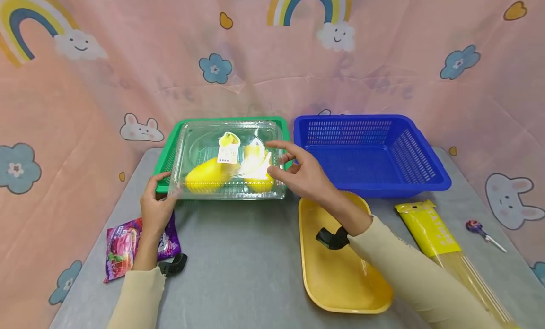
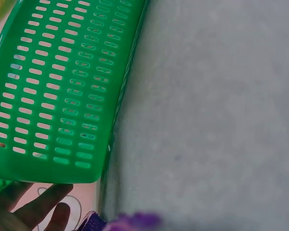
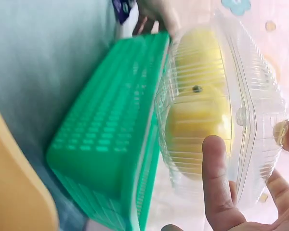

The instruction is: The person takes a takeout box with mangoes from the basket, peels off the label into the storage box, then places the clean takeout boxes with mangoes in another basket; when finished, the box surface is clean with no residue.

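A clear lidded container (image 1: 200,144) with yellow mango-like fruits (image 1: 208,174) and a label lies tilted over the green basket (image 1: 168,151). My right hand (image 1: 304,173) holds its right side; in the right wrist view, the thumb and fingers of that hand (image 3: 231,192) lie against the clear walls of the container (image 3: 241,115). My left hand (image 1: 156,206) is at the left end of the basket, its thumb by the container's near left corner. The left wrist view has extended fingers of the left hand (image 2: 33,207) just below the end of the green basket (image 2: 53,166).
Right of the green basket stands a blue basket (image 1: 353,189), with a yellow tray (image 1: 336,281) in front. Farther right lie a yellow noodle packet (image 1: 430,229) and a lollipop (image 1: 474,226). A purple snack bag (image 1: 121,248) is partly under my left forearm. Patterned cloth hangs behind.
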{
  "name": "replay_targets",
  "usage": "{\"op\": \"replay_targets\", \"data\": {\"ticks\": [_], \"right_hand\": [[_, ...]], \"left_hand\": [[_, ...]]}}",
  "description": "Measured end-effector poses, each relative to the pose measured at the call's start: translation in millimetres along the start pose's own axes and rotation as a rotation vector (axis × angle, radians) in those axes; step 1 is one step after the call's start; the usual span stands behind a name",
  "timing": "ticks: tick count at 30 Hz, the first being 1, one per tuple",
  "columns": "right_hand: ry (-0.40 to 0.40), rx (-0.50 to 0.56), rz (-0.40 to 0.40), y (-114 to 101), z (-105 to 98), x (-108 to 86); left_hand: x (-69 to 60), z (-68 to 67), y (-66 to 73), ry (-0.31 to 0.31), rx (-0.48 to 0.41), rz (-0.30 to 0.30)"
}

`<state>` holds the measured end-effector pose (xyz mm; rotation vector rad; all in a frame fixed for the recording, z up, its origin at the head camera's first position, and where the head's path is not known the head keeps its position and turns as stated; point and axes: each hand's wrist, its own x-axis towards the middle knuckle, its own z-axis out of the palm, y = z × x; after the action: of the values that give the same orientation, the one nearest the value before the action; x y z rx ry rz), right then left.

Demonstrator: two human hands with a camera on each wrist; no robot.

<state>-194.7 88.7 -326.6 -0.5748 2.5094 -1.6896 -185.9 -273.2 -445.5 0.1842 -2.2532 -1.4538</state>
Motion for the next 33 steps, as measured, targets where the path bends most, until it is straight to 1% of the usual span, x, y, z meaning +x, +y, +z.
{"op": "replay_targets", "data": {"ticks": [5,8,10,12,16,21,26,28,29,33], "right_hand": [[-0.015,0.041,0.011,0.3,6.4,-23.2],[-0.028,0.039,0.005,1.1,8.9,-37.0],[-0.037,0.035,0.006,2.5,10.2,-46.2],[-0.047,0.029,-0.001,4.8,11.6,-55.4],[-0.057,0.024,-0.009,7.1,14.7,-72.7],[-0.064,0.033,-0.024,5.5,19.3,-91.3],[-0.089,0.063,-0.032,7.3,27.1,-107.0],[-0.099,0.059,-0.033,9.2,30.9,-111.5],[-0.105,0.057,-0.031,10.5,32.8,-113.3],[-0.123,0.040,0.000,16.1,39.9,-116.2]], "left_hand": [[0.2,-0.8,-1.6,-0.010,0.002,-0.032],[-0.7,-0.4,-0.9,-0.009,-0.032,-0.039],[-1.1,0.0,-0.4,-0.012,-0.050,-0.033],[-1.2,0.8,-1.1,-0.011,-0.044,-0.018],[-2.1,0.8,-0.5,-0.010,-0.002,-0.003],[-2.6,-0.6,1.5,-0.003,0.003,-0.014],[-2.6,-0.3,2.5,-0.005,-0.008,-0.016],[-3.9,-0.1,6.6,-0.009,-0.013,-0.008],[-5.2,-0.3,10.7,-0.012,-0.018,-0.003],[-10.1,-1.3,23.8,-0.027,-0.042,0.040]]}}
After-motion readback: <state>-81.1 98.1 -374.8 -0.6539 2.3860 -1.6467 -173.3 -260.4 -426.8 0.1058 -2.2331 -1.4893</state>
